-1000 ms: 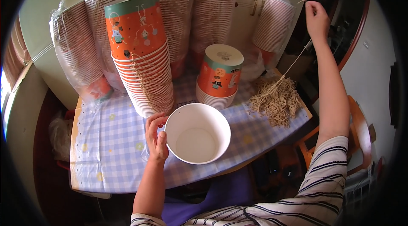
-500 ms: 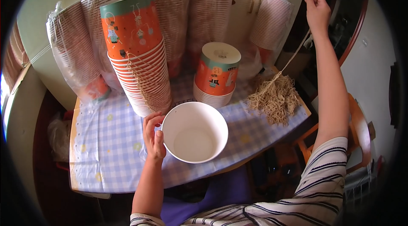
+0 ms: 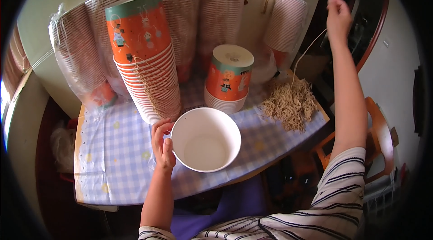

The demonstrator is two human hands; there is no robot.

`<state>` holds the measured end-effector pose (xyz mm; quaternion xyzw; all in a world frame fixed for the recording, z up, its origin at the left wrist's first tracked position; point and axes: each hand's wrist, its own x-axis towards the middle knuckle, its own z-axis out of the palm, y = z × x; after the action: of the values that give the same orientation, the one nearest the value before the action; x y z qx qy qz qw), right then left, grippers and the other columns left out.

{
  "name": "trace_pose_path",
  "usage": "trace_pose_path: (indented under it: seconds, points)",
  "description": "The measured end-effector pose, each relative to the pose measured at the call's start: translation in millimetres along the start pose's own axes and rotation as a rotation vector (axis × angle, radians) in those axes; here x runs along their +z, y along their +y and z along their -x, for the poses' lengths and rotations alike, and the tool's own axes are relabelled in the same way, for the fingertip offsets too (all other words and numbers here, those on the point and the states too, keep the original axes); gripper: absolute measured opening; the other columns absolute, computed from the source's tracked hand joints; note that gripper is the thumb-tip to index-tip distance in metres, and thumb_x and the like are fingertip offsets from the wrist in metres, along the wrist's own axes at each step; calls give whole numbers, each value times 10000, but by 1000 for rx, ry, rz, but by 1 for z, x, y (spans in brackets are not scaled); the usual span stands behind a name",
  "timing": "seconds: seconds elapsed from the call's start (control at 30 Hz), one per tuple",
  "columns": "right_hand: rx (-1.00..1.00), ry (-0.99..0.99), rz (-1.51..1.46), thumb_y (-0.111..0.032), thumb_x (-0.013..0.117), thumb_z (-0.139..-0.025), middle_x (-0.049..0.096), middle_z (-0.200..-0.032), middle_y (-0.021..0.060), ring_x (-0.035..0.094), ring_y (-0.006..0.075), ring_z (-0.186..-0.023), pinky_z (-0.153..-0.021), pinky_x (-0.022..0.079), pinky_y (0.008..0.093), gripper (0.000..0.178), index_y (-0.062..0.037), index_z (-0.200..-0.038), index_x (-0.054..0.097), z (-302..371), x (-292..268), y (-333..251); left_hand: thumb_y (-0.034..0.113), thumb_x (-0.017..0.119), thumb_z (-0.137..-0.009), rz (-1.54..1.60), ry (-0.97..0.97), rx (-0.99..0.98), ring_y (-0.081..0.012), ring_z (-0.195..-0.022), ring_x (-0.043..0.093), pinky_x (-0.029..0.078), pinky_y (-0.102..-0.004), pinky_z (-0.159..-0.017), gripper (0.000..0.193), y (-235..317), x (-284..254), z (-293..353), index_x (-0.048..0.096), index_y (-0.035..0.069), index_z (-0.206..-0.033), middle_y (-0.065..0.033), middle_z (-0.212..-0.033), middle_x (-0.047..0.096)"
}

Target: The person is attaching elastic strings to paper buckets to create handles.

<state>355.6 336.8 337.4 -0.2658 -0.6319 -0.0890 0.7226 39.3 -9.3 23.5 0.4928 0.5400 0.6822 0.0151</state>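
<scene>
My left hand [image 3: 163, 145] grips the left rim of a white paper bucket [image 3: 207, 125], its open mouth tilted toward me and its inside bare. Raised high at the right, my right hand [image 3: 339, 16] is closed in a pinch on a tan paper string [image 3: 301, 56]. One end pokes up past the fingertips, and the string also trails down to a tangled pile of string [image 3: 291, 107] on the table's right side. Behind the held bucket stands a short upside-down stack of orange and green buckets [image 3: 230, 80].
A tall upside-down bucket stack [image 3: 146, 68] with string loops down its side stands left of centre. Several plastic-wrapped stacks [image 3: 221, 19] line the back, another wrapped stack [image 3: 286, 23] at back right. A blue checked cloth [image 3: 122, 163] covers the table; a wooden chair [image 3: 376, 136] is at right.
My right hand has dropped slightly, and the string below it, taut before, now curves slackly from the pile. My left hand and the bucket have barely moved.
</scene>
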Motion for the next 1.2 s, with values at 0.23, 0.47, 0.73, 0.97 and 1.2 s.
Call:
trace_pose_path:
  seconds: [0.23,0.47,0.73,0.97,1.2]
  points:
    - [-131,-16,-66,-231,633,-858,654,-774,10,584,83,-690,-668,467,229,193,-52,-917,676,1,5,-39,567,429,-860,12,4,1,-237,-942,506,403,-326,-791,641,7,3,-3,617,-27,-1010,-194,-1106,531]
    - [495,-618,-737,-166,614,-862,609,-777,22,508,56,-596,-576,424,194,142,-28,-897,621,97,-5,-114,543,438,-864,-4,7,23,-237,-934,513,412,-326,-782,610,1,-3,-2,616,-22,-1009,-183,-1093,536]
    - [994,-1206,-1160,-129,619,-877,613,-757,24,453,21,-502,-436,353,172,105,-29,-907,610,206,-10,-163,465,504,-876,95,64,39,-193,-880,544,422,-303,-764,521,5,-6,-2,604,-26,-1019,-138,-1064,557]
    - [639,-1278,-1029,-85,604,-877,643,-814,18,590,62,-746,-661,487,219,98,9,-903,613,248,8,-181,44,598,-851,253,118,-123,-134,-854,548,428,-267,-787,161,31,-13,-17,604,-25,-996,-66,-914,593]
    - [313,-1082,-935,-40,648,-818,610,-762,50,600,104,-692,-625,484,244,70,-9,-881,640,241,19,-203,222,613,-885,124,-246,-150,-126,-814,541,432,-260,-752,272,89,-6,-55,642,-26,-993,-59,-872,607]
